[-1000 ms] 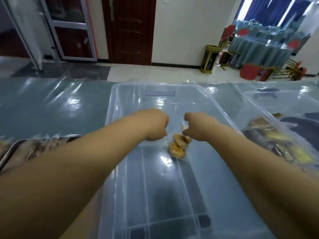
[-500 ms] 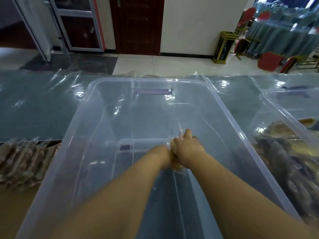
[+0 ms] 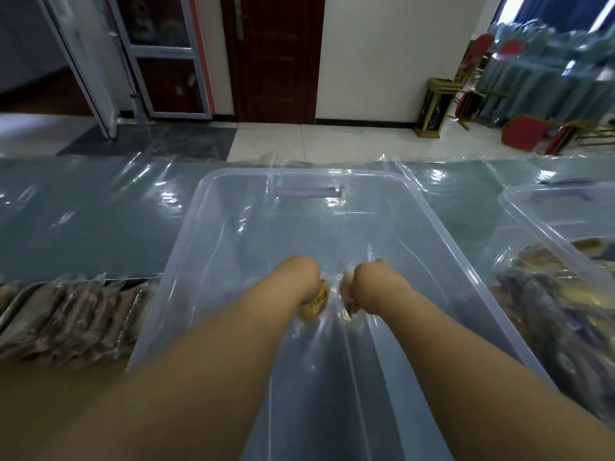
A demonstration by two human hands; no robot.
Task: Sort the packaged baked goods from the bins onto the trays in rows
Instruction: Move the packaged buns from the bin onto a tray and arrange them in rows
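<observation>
Both my hands reach down into a clear plastic bin [image 3: 213,207] in front of me. My left hand [image 3: 299,277] grips a wrapped golden baked good [image 3: 314,306] with a label on it. Just to its right, my right hand [image 3: 374,282] grips a second clear-wrapped pastry [image 3: 346,294], pale and partly hidden by the fingers. The two hands are a small gap apart, low in the bin. Apart from these packets the bin's floor looks bare.
A metal tray [image 3: 13,307] at the left holds a row of wrapped brown pastries [image 3: 73,317]. A second clear bin [image 3: 539,234] at the right is full of wrapped baked goods [image 3: 549,304]. The table wears a shiny plastic sheet [image 3: 86,214]. Chairs and doors stand beyond.
My hands were pressed together over one spot in the bin half a second ago; now they have drawn apart, each holding a packet. The view has tilted down a little.
</observation>
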